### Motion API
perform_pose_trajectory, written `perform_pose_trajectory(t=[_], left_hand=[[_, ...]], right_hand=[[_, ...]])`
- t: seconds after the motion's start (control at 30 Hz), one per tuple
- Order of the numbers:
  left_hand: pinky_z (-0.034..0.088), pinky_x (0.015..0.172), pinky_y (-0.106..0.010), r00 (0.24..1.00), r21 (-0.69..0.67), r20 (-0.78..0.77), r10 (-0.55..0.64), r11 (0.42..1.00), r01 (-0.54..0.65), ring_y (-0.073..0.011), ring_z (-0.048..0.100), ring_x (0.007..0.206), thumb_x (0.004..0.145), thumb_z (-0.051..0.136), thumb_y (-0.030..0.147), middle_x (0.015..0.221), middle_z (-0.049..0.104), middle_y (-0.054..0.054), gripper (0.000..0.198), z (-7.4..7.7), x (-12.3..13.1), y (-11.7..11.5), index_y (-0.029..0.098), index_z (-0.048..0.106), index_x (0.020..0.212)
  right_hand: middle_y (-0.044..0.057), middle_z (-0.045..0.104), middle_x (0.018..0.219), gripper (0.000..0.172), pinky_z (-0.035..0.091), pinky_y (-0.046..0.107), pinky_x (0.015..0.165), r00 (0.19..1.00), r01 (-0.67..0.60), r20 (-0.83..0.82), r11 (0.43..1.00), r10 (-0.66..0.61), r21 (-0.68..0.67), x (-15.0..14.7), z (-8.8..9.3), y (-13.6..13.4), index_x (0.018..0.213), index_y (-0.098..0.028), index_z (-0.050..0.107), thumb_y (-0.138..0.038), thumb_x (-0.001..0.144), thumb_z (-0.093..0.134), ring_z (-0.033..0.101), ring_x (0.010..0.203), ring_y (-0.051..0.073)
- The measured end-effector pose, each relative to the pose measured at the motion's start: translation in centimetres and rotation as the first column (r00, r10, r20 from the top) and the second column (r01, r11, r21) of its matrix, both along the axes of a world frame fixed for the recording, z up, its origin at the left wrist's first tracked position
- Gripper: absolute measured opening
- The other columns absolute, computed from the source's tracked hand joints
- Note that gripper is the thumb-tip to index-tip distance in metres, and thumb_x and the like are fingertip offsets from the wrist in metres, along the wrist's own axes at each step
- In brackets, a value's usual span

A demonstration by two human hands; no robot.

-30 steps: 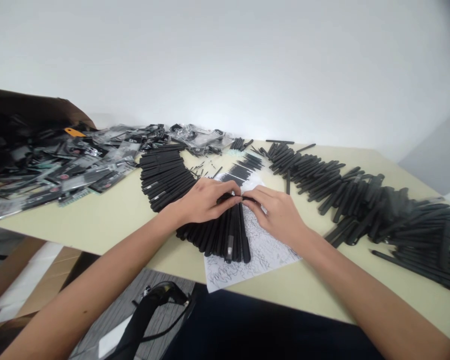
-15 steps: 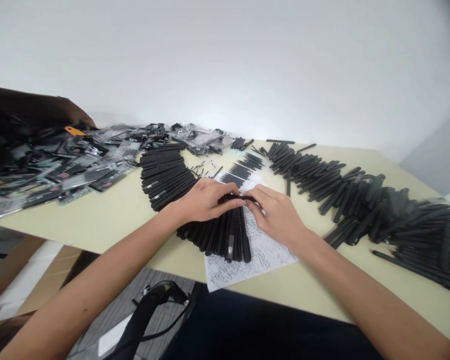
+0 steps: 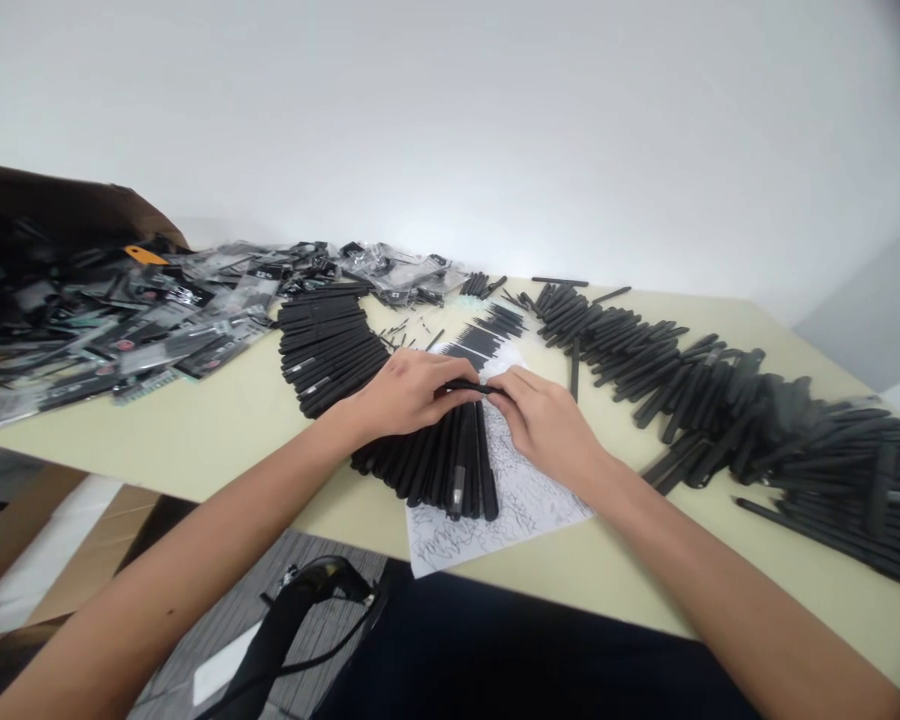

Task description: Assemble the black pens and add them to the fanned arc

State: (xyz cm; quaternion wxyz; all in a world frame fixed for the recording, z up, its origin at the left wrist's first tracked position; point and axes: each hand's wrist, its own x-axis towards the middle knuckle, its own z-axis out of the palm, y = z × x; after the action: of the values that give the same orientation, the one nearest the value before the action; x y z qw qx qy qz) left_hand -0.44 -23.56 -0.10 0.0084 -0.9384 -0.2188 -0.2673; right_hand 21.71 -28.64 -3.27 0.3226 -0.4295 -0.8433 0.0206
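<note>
My left hand [image 3: 420,392] is closed on a slim black pen [image 3: 463,385], held roughly level in front of me. The fingertips of my right hand [image 3: 544,410] pinch the pen's right end, close against the left fingers. Most of the pen is hidden in the grip. Below the hands, a fan of black pens [image 3: 427,465] lies side by side, partly over a scribbled white sheet of paper [image 3: 517,495]. Just beyond the fingers are rows of thin black sticks [image 3: 474,343], too small to make out well.
Clear plastic packets [image 3: 195,330] heap up on the left beside a dark open box [image 3: 120,205]. A long pile of black pens [image 3: 667,370] runs along the right of the pale yellow table [image 3: 217,440]. A wall stands behind. Below is a black chair armrest [image 3: 300,600].
Both hands stay together around the pen, with only small finger shifts. More of the pen shows between them now. The whole view has shifted slightly.
</note>
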Motion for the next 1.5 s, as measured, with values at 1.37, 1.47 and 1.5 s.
perform_pose_trajectory(t=[1.37, 1.47, 1.5], left_hand=[[0.043, 0.061, -0.023, 0.996, 0.047, -0.056, -0.070, 0.996, 0.072, -0.0135, 0.069, 0.073, 0.105, 0.047, 0.036, 0.094, 0.076, -0.007, 0.029, 0.4, -0.1, -0.1, 0.016, 0.069, 0.111], [0.042, 0.062, -0.023, 0.996, 0.043, -0.073, -0.058, 0.997, 0.061, -0.0139, 0.068, 0.072, 0.105, 0.046, 0.036, 0.093, 0.076, -0.007, 0.031, 0.6, -0.1, -0.3, 0.016, 0.069, 0.109], [0.042, 0.062, -0.023, 0.996, 0.045, -0.078, -0.052, 0.997, 0.055, -0.0141, 0.068, 0.072, 0.105, 0.045, 0.036, 0.091, 0.075, -0.007, 0.031, 0.6, -0.1, -0.3, 0.016, 0.069, 0.108]], right_hand=[[0.008, 0.072, 0.088, 0.025, 0.031, 0.030, 0.058, 0.974, 0.067, 0.219, 0.997, -0.061, -0.023, 0.2, 0.4, -0.3, 0.108, -0.017, 0.058, -0.031, 0.107, 0.036, 0.064, 0.070, 0.021], [0.007, 0.072, 0.088, 0.025, 0.033, 0.031, 0.058, 0.977, 0.047, 0.207, 0.999, -0.045, -0.008, 0.3, 0.2, -0.2, 0.108, -0.017, 0.059, -0.030, 0.107, 0.037, 0.064, 0.070, 0.022], [0.007, 0.072, 0.088, 0.025, 0.034, 0.031, 0.059, 0.979, 0.040, 0.199, 0.999, -0.039, -0.004, 0.3, 0.2, -0.1, 0.108, -0.017, 0.059, -0.030, 0.107, 0.038, 0.065, 0.071, 0.021]])
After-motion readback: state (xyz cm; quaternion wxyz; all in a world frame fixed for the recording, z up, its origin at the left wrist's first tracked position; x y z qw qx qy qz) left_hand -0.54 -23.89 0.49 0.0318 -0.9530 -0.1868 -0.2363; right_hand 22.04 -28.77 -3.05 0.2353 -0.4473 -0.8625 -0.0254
